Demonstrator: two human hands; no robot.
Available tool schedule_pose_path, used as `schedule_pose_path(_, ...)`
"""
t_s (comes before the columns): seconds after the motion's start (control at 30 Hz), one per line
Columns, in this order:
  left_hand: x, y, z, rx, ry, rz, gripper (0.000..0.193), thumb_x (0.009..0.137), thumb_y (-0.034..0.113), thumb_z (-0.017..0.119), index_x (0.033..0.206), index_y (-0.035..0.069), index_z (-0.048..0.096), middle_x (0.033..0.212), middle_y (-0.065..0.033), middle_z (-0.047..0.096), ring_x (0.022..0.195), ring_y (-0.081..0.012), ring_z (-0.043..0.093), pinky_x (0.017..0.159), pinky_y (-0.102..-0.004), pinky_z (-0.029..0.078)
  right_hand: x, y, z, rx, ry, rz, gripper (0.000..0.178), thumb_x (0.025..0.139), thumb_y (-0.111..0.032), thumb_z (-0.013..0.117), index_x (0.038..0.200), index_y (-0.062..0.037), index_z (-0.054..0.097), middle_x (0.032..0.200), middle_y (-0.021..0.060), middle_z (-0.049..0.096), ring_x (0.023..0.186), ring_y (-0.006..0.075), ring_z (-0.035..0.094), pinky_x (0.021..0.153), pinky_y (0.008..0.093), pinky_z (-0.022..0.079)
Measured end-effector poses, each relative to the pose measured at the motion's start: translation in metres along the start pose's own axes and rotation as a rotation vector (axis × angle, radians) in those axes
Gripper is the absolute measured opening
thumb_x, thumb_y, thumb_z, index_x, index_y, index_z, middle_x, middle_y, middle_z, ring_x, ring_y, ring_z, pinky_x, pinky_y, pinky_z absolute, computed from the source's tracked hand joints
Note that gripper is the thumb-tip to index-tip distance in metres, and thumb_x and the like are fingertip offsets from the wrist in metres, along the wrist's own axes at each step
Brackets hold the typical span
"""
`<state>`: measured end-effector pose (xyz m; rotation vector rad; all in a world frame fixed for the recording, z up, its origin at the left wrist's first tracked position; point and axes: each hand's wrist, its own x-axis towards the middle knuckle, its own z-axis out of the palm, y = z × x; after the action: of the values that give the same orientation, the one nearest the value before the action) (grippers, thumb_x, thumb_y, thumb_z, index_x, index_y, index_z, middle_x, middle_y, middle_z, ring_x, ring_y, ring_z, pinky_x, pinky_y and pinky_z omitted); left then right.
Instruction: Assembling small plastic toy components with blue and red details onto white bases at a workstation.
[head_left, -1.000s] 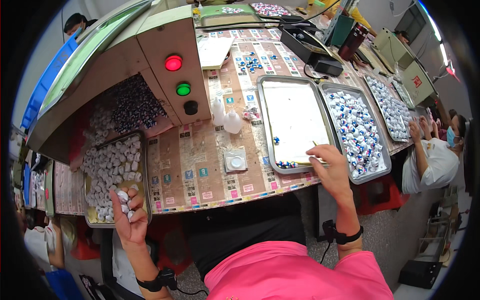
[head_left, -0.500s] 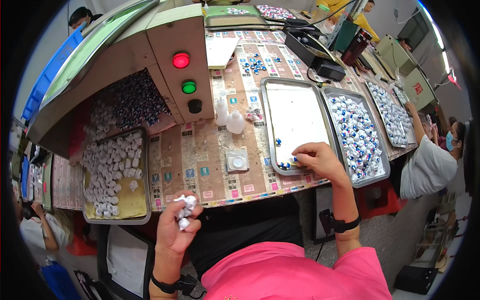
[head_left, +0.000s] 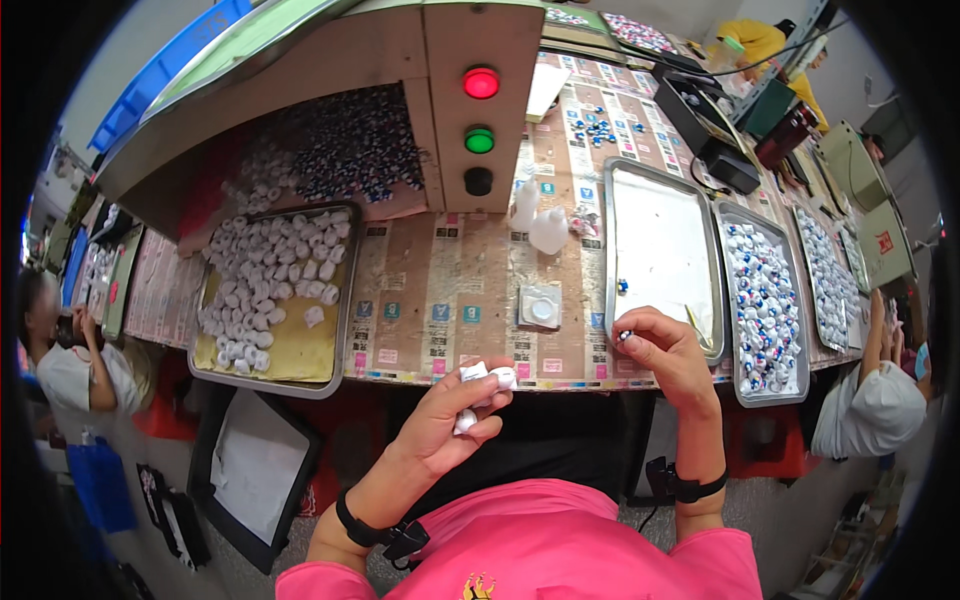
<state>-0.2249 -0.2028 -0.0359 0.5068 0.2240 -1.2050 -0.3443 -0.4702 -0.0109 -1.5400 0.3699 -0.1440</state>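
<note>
Several small white rounded pieces (head_left: 479, 372) are held in the curled fingers of my left hand (head_left: 440, 420), in front of the table edge. My right hand (head_left: 672, 362) pinches a small dark-and-white piece (head_left: 626, 336) between thumb and fingertips, over the near left corner of a white-lined metal tray (head_left: 660, 235). One small blue piece (head_left: 623, 286) lies in that tray, close to its left rim. To the left, another tray (head_left: 290, 378), lined in yellow, holds many white pieces (head_left: 262, 262) like those in my left hand.
A grey tray of white-and-blue pieces (head_left: 765, 305) stands at the right. Between the trays are a white squeeze bottle (head_left: 549, 232) and a small square dish (head_left: 540, 307). A machine housing with red and green lights (head_left: 480, 111) rises at left. Co-workers sit on both sides.
My right hand has lifted a small piece from the tray's near corner. My left hand has moved right and up, nearer the right, still holding the white pieces. The view has turned left.
</note>
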Motion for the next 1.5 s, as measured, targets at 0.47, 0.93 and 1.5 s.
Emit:
schedule_pose_path(0.47, 0.0, 0.005, -0.008, 0.061, 0.063, 0.059, 0.026, 0.087, 0.006, 0.06, 0.113, 0.006, 0.058, 0.1, -0.0098, 0.062, 0.081, -0.0138, 0.06, 0.045, -0.0195, 0.039, 0.016, -0.007, 0.043, 0.038, -0.06, -0.004, 0.02, 0.091, -0.003, 0.06, 0.11, 0.0017, 0.061, 0.101, 0.003, 0.063, 0.09, 0.0084, 0.058, 0.078, 0.0219, 0.047)
schedule_pose_path(0.93, -0.005, 0.006, -0.013, 0.032, 0.0, 0.066, 0.026, 0.089, 0.007, 0.059, 0.115, 0.006, 0.057, 0.096, -0.0078, 0.059, 0.077, -0.0114, 0.053, 0.043, -0.0175, 0.036, 0.054, 0.004, 0.072, -0.727, 0.155, -0.481, 0.014, 0.075, 0.0, 0.069, 0.088, -0.0032, 0.071, 0.081, 0.0089, 0.065, 0.079, 0.0247, 0.062, 0.069, 0.0314, 0.05)
schedule_pose_path(1.5, -0.007, -0.002, -0.003, 0.17, 0.038, 0.178, 0.025, 0.092, 0.008, 0.06, 0.116, 0.004, 0.058, 0.089, -0.004, 0.059, 0.069, -0.0071, 0.05, 0.043, -0.0167, 0.036, 0.026, -0.012, 0.085, -0.506, 0.143, -0.272, 0.013, 0.077, -0.004, 0.071, 0.09, -0.0023, 0.072, 0.083, 0.0084, 0.067, 0.075, 0.0182, 0.062, 0.067, 0.0278, 0.048)
